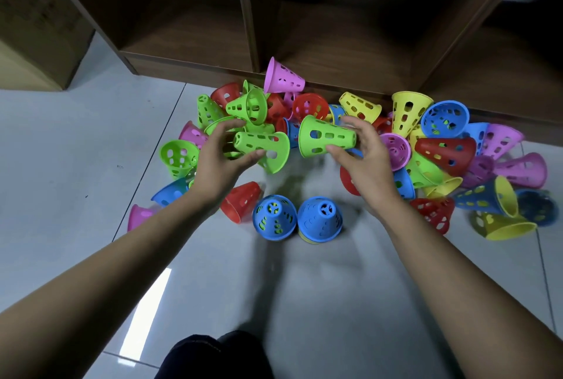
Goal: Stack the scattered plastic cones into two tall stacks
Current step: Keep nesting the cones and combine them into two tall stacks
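Note:
Perforated plastic cones in green, red, blue, yellow and pink lie scattered on the tiled floor. My left hand (pixel 224 156) grips a green cone (pixel 265 147) by its narrow end, wide mouth pointing right. My right hand (pixel 362 150) grips another green cone (pixel 324 136) by its narrow end, wide mouth pointing left. The two held cones face each other a small gap apart. Near me, two short stacks stand upright side by side, the left topped by a blue cone (pixel 274 217) and the right by a blue cone (pixel 320 218) over a yellow one.
A dark wooden shelf unit (pixel 253 28) stands right behind the pile. A cardboard box (pixel 33 22) sits at the far left. The cone pile (pixel 444 147) spreads widest to the right. My dark-clothed knee (pixel 213 357) shows at the bottom edge.

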